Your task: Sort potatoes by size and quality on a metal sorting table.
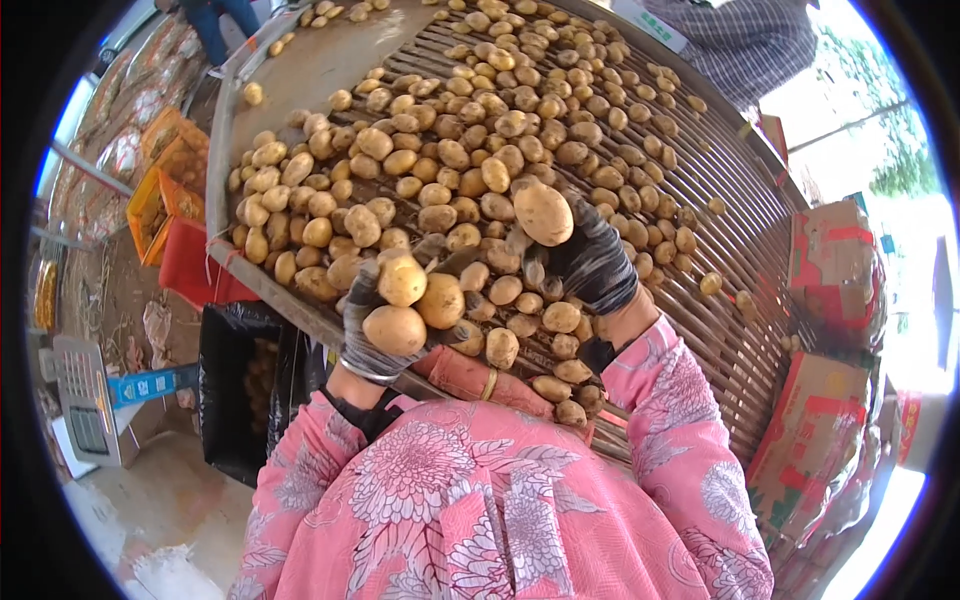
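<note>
My left hand, in a grey striped work glove, holds three potatoes together in the palm and fingers, above the near edge of a slatted sorting table. My right hand wears a dark glove and grips one larger pale potato over the slats. Many loose potatoes lie heaped between and beyond both hands. Several small ones lie close to my body, beside a reddish cloth roll at the table's near edge.
Below left stands a black plastic-lined bin with potatoes inside. Beside it are a red crate, orange crates and a weighing scale. Cardboard boxes stand at right. A person in a checked garment is across the table.
</note>
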Motion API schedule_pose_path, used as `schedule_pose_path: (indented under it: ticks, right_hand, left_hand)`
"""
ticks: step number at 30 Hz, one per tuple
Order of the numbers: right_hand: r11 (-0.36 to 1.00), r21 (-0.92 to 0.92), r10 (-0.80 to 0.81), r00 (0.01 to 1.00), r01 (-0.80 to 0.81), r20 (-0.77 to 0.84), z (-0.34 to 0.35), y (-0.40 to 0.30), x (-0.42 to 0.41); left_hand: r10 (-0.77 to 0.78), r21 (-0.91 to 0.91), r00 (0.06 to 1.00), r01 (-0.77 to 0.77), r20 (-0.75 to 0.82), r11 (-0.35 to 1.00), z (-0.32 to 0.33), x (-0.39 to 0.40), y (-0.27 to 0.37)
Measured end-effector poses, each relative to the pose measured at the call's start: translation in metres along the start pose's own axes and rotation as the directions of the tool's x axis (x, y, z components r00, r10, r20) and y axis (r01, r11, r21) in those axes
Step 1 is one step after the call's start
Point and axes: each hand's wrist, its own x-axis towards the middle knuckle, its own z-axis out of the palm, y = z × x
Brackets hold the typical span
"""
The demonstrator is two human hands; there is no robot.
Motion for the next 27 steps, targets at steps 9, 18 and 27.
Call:
schedule_pose_path:
  ticks: [9,18,27]
  right_hand:
    - [0.724,-0.684,0.263,0.954,-0.094,0.147,0.061,0.062,0.013]
    - [0.528,-0.849,0.116,0.991,0.001,0.073,0.079,0.086,0.040]
    - [0.523,-0.807,-0.040,0.938,-0.274,-0.344,-0.010,0.059,0.018]
  left_hand:
    - [-0.156,-0.734,0.987,0.132,0.036,0.666,-0.031,-0.017,-0.004]
    - [-0.059,-0.654,0.982,-0.076,-0.181,0.753,-0.071,-0.091,0.066]
    - [0.018,-0.147,0.666,-0.190,-0.746,0.971,-0.219,-0.230,0.131]
